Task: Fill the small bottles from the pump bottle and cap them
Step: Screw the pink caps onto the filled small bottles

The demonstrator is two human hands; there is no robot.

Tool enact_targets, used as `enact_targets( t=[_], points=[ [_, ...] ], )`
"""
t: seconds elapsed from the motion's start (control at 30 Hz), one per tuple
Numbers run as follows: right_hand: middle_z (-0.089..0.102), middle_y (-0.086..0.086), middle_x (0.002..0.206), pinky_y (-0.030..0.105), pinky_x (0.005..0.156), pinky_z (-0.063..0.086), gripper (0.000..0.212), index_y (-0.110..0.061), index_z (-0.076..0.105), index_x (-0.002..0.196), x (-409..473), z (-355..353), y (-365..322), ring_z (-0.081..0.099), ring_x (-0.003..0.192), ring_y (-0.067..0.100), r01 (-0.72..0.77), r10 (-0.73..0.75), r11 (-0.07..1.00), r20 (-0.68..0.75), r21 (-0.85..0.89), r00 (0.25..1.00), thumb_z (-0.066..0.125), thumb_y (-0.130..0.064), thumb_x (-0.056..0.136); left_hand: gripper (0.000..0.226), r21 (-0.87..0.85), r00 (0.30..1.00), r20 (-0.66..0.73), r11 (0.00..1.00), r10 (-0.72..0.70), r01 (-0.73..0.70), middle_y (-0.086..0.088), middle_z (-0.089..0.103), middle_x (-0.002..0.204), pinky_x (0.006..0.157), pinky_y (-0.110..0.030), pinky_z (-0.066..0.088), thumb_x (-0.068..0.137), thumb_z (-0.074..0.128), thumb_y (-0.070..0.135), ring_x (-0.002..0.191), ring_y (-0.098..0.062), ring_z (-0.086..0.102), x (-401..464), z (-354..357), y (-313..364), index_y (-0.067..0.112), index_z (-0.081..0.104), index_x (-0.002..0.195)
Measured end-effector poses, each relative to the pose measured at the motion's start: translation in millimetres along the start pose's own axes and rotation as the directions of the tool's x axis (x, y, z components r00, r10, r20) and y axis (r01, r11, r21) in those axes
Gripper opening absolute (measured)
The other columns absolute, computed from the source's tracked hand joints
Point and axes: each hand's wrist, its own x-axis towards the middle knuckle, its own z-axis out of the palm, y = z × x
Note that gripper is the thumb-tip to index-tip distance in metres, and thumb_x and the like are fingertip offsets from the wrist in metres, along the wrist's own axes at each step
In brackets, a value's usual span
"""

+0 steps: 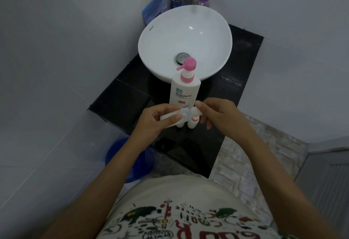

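Left hand (156,118) grasps the small translucent white plastic bottle (171,117) mid-body while right hand (215,113) pinches its clear cap (196,112); likely light, squeezable, slippery.

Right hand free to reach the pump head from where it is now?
Probably not at once: the right hand pinches one end of the small bottle that the left hand grips. The path up to the pump head looks clear once it lets go.

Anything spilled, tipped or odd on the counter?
Nothing stands out. The pump bottle stands upright by the sink; two small bottles stand upright below the hands; no spill visible on the black counter.
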Motion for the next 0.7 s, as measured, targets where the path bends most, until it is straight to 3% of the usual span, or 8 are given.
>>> enact_targets(
  t=[0.1, 0.17, 0.2, 0.3, 0.37, 0.47, 0.57, 0.7],
  points=[
    [0.067, 0.003, 0.087, 0.022, 0.069, 0.055, 0.023, -0.022, 0.059, 0.106, -1.6, -8.1, 3.5, 0.065, 0.073, 0.015, 0.059, -0.061, 0.997, 0.048, 0.056, 0.997, 0.065, -0.029, 0.085, 0.028, -0.005, 1.0, 0.0, 1.0, 0.0, 0.0, -0.001, 0.069, 0.102, 0.073, -0.012, 0.05, 0.085, 0.064, 0.005, 0.09, 0.002, 0.065, 0.6, 2.1, 0.9, -0.001, 0.065, 0.112],
    [0.068, 0.004, 0.084, 0.019, 0.063, 0.053, 0.017, -0.018, 0.062, 0.101, -1.4, -8.2, 2.4, 0.065, 0.067, 0.014, 0.074, -0.077, 0.995, 0.048, 0.067, 0.996, 0.066, -0.022, 0.085, 0.028, -0.015, 1.0, -0.006, 1.0, 0.0, 0.0, 0.0, 0.069, 0.102, 0.073, -0.011, 0.05, 0.084, 0.064, 0.004, 0.089, 0.003, 0.065, 0.8, 1.4, 1.6, -0.002, 0.065, 0.112],
    [0.068, 0.004, 0.078, 0.015, 0.056, 0.049, 0.014, -0.015, 0.064, 0.095, -0.9, -5.4, -0.2, 0.062, 0.059, 0.01, 0.055, -0.056, 0.996, 0.026, 0.068, 0.998, 0.063, -0.026, 0.087, 0.028, -0.017, 1.0, -0.007, 1.0, 0.002, -0.002, 0.0, 0.068, 0.102, 0.073, -0.011, 0.05, 0.084, 0.063, 0.004, 0.089, 0.003, 0.065, 0.5, 0.9, 2.0, -0.001, 0.065, 0.112],
    [0.066, 0.002, 0.067, 0.013, 0.05, 0.044, 0.034, -0.012, 0.064, 0.083, 1.3, 1.9, -3.6, 0.055, 0.047, 0.006, -0.007, 0.006, 1.0, -0.04, -0.007, 0.999, 0.05, -0.043, 0.09, 0.027, -0.019, 1.0, -0.004, 1.0, 0.006, -0.006, 0.004, 0.068, 0.102, 0.073, -0.01, 0.05, 0.085, 0.063, 0.005, 0.091, 0.005, 0.064, 0.0, 0.8, 3.6, 0.002, 0.065, 0.111],
    [0.068, 0.003, 0.077, 0.018, 0.055, 0.05, 0.029, -0.017, 0.062, 0.093, -0.2, -0.6, -2.4, 0.059, 0.054, 0.007, 0.009, -0.009, 1.0, -0.011, 0.026, 1.0, 0.052, -0.044, 0.089, 0.026, -0.024, 1.0, -0.001, 1.0, 0.009, -0.009, 0.004, 0.068, 0.101, 0.073, -0.011, 0.05, 0.085, 0.063, 0.005, 0.091, 0.004, 0.065, 0.8, 1.9, 4.5, 0.002, 0.065, 0.111],
    [0.067, 0.003, 0.092, 0.023, 0.068, 0.056, 0.023, -0.021, 0.059, 0.107, -1.5, -10.6, 0.9, 0.065, 0.073, 0.016, 0.074, -0.076, 0.996, 0.066, 0.039, 0.995, 0.065, -0.027, 0.086, 0.026, -0.033, 1.0, 0.005, 0.999, 0.009, -0.008, 0.003, 0.068, 0.101, 0.074, -0.012, 0.05, 0.085, 0.062, 0.004, 0.09, 0.003, 0.065, 2.0, 2.8, 6.5, 0.003, 0.065, 0.11],
    [0.068, 0.006, 0.077, 0.012, 0.053, 0.047, 0.016, -0.011, 0.065, 0.092, -0.1, -3.0, -3.0, 0.061, 0.055, 0.008, 0.049, -0.05, 0.996, 0.007, 0.079, 0.999, 0.061, -0.027, 0.088, 0.024, -0.04, 1.0, -0.012, 0.999, 0.013, -0.014, 0.001, 0.069, 0.1, 0.074, -0.012, 0.05, 0.084, 0.063, 0.003, 0.089, 0.002, 0.065, 1.7, 1.7, 6.0, 0.002, 0.066, 0.108],
    [0.064, 0.003, 0.064, 0.012, 0.048, 0.044, 0.04, -0.009, 0.064, 0.08, 0.2, 5.3, -4.8, 0.053, 0.044, 0.006, -0.042, 0.043, 0.999, -0.057, 0.023, 0.997, 0.048, -0.045, 0.091, 0.024, -0.027, 1.0, -0.009, 0.999, 0.02, -0.02, 0.0, 0.069, 0.1, 0.074, -0.013, 0.05, 0.084, 0.064, 0.005, 0.089, 0.002, 0.065, 1.4, 2.4, 4.7, 0.003, 0.067, 0.108]
  ],
)
